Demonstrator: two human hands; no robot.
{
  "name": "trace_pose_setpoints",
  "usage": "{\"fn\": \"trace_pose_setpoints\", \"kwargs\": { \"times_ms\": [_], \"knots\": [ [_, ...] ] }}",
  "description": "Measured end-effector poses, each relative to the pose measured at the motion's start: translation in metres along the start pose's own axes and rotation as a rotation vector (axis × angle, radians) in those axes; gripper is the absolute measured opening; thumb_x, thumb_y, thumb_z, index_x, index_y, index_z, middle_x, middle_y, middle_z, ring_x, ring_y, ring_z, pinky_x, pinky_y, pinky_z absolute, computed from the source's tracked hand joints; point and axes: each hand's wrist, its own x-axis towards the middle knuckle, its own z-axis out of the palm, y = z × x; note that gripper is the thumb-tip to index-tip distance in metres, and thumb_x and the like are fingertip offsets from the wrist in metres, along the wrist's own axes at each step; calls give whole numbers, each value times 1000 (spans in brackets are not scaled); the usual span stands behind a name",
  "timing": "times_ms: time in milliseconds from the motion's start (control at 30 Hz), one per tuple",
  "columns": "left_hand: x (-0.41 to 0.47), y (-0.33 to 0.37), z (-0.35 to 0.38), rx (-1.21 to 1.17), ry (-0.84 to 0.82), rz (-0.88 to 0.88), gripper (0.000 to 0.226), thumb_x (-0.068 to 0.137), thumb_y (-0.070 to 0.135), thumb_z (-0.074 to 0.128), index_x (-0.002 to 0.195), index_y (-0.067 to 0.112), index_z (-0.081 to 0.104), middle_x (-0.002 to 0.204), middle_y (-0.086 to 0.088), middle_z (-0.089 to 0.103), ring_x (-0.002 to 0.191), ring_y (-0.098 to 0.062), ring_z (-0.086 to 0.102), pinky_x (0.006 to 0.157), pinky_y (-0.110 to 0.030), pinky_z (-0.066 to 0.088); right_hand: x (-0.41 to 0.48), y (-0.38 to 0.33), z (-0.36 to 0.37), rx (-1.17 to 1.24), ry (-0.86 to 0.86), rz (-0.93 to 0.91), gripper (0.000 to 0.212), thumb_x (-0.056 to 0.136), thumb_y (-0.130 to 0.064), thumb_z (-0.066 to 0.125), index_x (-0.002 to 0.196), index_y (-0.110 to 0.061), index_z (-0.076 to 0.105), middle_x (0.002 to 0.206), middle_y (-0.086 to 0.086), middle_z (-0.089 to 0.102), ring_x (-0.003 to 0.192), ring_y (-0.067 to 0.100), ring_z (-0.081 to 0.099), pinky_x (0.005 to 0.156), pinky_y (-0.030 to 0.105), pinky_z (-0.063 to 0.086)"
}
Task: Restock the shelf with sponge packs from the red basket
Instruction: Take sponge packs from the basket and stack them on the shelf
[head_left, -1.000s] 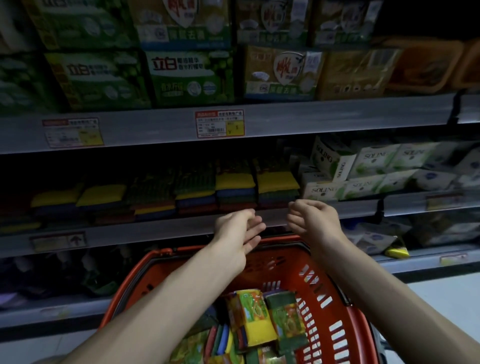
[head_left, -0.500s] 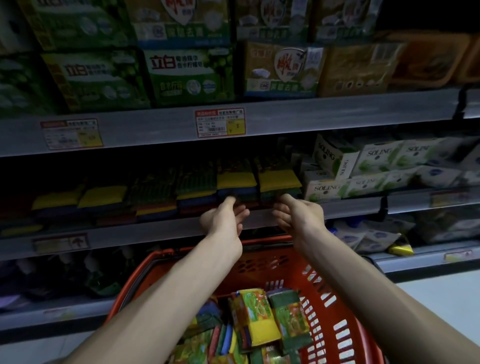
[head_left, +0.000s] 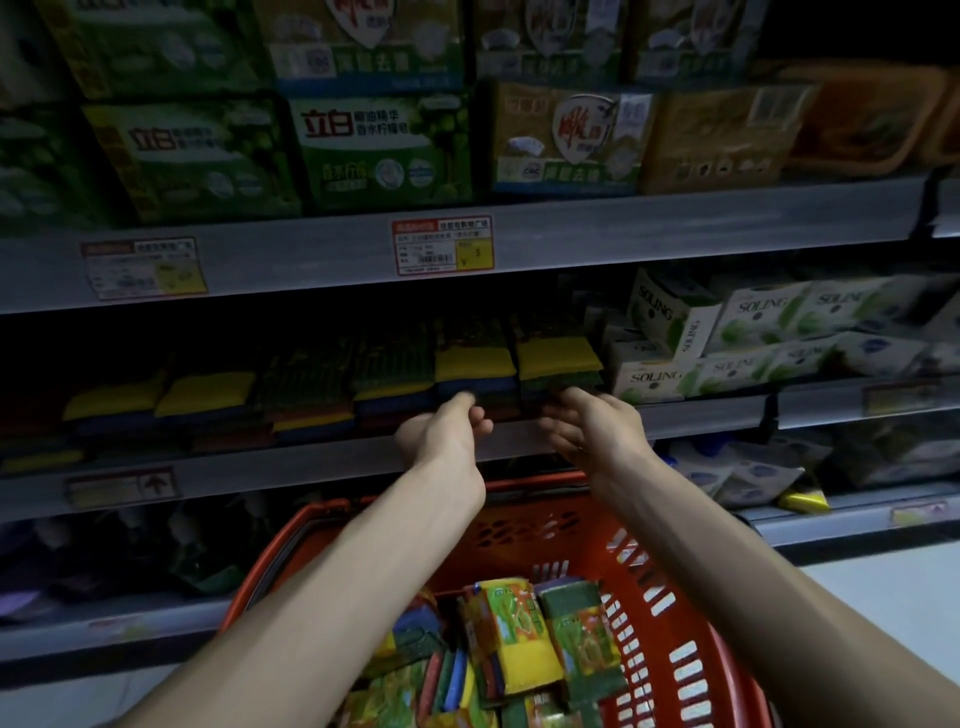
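- At the grey metal shelf lip (head_left: 311, 465), left hand (head_left: 447, 434) and right hand (head_left: 597, 434) near stacked yellow-topped sponge packs (head_left: 475, 364), fingers loosely curled, empty.
- Below, red slotted plastic basket (head_left: 675, 649) of glossy packs (head_left: 519, 634).

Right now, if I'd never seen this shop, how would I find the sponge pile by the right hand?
Look at the middle shelf, above the red basket. Follow the sponge piles rightward to the white SOLING boxes. The last pile beside them, yellow on top, sits just above the right hand.
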Motion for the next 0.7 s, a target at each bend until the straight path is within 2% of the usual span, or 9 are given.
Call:
{"fn": "trace_pose_setpoints", "kwargs": {
  "times_ms": [100,233,567,700],
  "knots": [
    [0,1,0,0,-5,3,18,94,12,70,79,8,62,69,0,67,56,-11,63,45,-22,36,-1,-1,0,-14,-13,-10,28,102,-12,60,126,1,57,94,18,76,62,19,71,41,19,49],
    [-1,-1,1,8,-5,13,21,93,11,71,76,8,61,67,-1,66,53,-10,62,37,-17,34,-2,-1,-2,-35,-26,1,22,101,-11,60,121,0,59,88,15,75,60,18,69,46,20,52],
    [-2,3,2,17,-49,-65,17,92,12,72,80,10,61,71,0,66,57,-11,64,44,-21,33,-2,-3,-5,-20,-15,-15,33,99,-7,62,129,4,53,86,17,73,59,20,68,39,18,47],
    [-2,2,1,58,-83,-78,8,94,14,70,94,8,65,73,0,68,56,-10,66,45,-23,29,-2,-3,-7,-21,-6,-18,31,100,-8,61,128,3,53,92,20,73,66,25,69,38,19,46]
  ]
}}
